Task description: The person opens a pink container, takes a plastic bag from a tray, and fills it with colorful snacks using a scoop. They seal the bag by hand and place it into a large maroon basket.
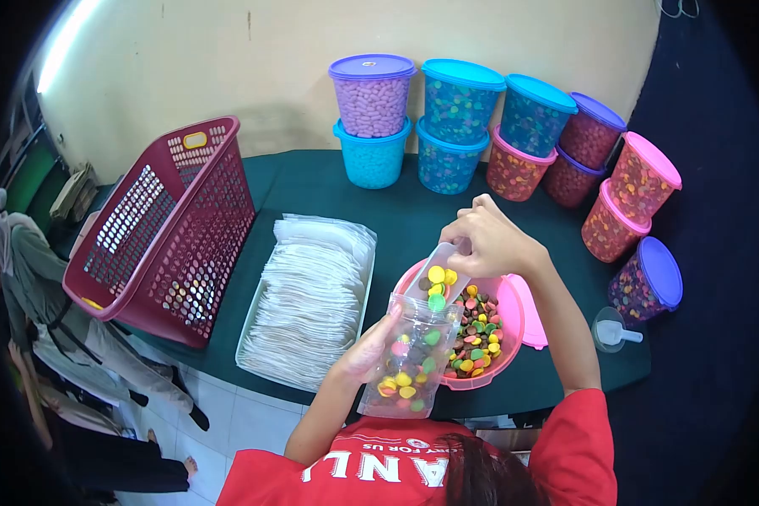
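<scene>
My left hand (371,347) is closed on the side of a clear plastic pouch (413,350) partly filled with colourful round candies. Above the pouch's mouth, my right hand (491,240) grips a translucent scoop (422,277) that tilts down into the opening. Yellow, green and brown candies (437,276) lie on the scoop. Behind the pouch stands a pink tub (510,346) holding more of the same candies in several colours. A pink lid (527,312) shows at the tub's right side, partly hidden by my right forearm.
A tray (249,337) of stacked flat pouches (312,295) lies left of the tub, beside a maroon basket (202,253). Lidded candy tubs (460,101) stand stacked along the back and right. A small clear cup with a white scoop (620,331) sits at right. Other people (84,312) are at far left.
</scene>
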A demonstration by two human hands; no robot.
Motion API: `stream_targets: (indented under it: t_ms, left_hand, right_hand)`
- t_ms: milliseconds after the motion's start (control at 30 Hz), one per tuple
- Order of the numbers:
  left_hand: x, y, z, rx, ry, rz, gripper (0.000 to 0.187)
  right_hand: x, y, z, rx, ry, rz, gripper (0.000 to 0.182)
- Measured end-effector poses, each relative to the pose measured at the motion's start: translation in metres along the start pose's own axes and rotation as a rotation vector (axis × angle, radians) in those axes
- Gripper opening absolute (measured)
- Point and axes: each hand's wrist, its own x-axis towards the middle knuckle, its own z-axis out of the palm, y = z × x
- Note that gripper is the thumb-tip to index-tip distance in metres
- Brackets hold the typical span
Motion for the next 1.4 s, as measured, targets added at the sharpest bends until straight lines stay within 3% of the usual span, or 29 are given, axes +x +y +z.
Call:
stream_targets:
  t_ms: [133,233,300,333,433,567,633,667,700,767,800,900,933,967,1033,1067,1133,1400]
  left_hand:
    - [-0.002,0.004,-0.004,0.015,-0.01,-0.05,0.054]
    - [-0.011,0.003,-0.014,-0.106,-0.085,-0.073,0.053]
    - [-0.018,0.002,-0.027,0.131,-0.094,0.161,0.05]
    - [-0.024,0.008,-0.026,0.207,-0.2,0.32,0.051]
    - [-0.022,0.01,-0.051,0.047,-0.299,0.259,0.054]
    - [-0.02,0.007,-0.038,0.054,-0.206,0.351,0.05]
    - [-0.018,0.005,-0.037,0.118,-0.12,0.349,0.045]
    - [-0.018,0.003,-0.035,0.183,-0.035,0.348,0.04]
    - [-0.018,0.001,-0.032,0.18,-0.032,0.351,0.04]
    - [-0.019,-0.001,-0.021,0.266,0.106,0.463,0.032]
    - [-0.02,-0.001,-0.013,0.263,0.111,0.47,0.032]
    - [-0.017,-0.006,0.004,0.184,0.232,0.637,0.03]
    - [-0.013,-0.011,0.002,0.203,0.291,0.641,0.029]
    - [-0.009,-0.016,0.002,0.223,0.352,0.638,0.029]
    - [-0.004,-0.022,0.006,0.162,0.431,0.637,0.028]
    - [-0.004,-0.023,0.007,0.157,0.44,0.635,0.026]
    - [-0.004,-0.023,0.01,0.149,0.457,0.641,0.025]
    - [-0.018,-0.026,0.022,0.19,0.569,0.849,0.011]
  right_hand:
    - [-0.005,0.011,0.013,0.097,0.057,0.023,0.024]
    - [-0.015,0.029,0.02,0.312,0.016,0.223,0.019]
    - [-0.03,0.041,0.029,0.536,0.113,0.392,0.027]
    - [-0.04,0.041,0.033,0.535,0.122,0.445,0.029]
    - [-0.062,0.037,0.048,0.478,0.06,0.543,0.026]
    - [-0.075,0.032,0.064,0.415,0.024,0.561,0.026]
    - [-0.077,0.021,0.066,0.428,-0.105,0.621,0.025]
    - [-0.076,0.018,0.068,0.11,-0.294,0.554,0.024]
    - [-0.079,0.015,0.074,0.108,-0.298,0.551,0.024]
    - [-0.086,0.008,0.089,0.088,0.187,0.311,0.025]
    - [-0.083,-0.005,0.076,0.161,0.19,0.351,0.031]
    - [-0.086,-0.035,0.097,1.217,0.354,0.142,0.043]
    - [-0.086,-0.05,0.111,1.239,0.308,0.2,0.043]
    - [-0.078,-0.072,0.114,1.179,0.41,0.285,0.039]
    - [-0.067,-0.09,0.125,1.356,0.58,0.424,0.035]
    - [-0.064,-0.092,0.13,1.359,0.573,0.419,0.035]
    - [-0.06,-0.089,0.14,1.585,0.812,0.477,0.028]
    - [-0.064,-0.091,0.141,1.434,0.906,0.457,0.015]
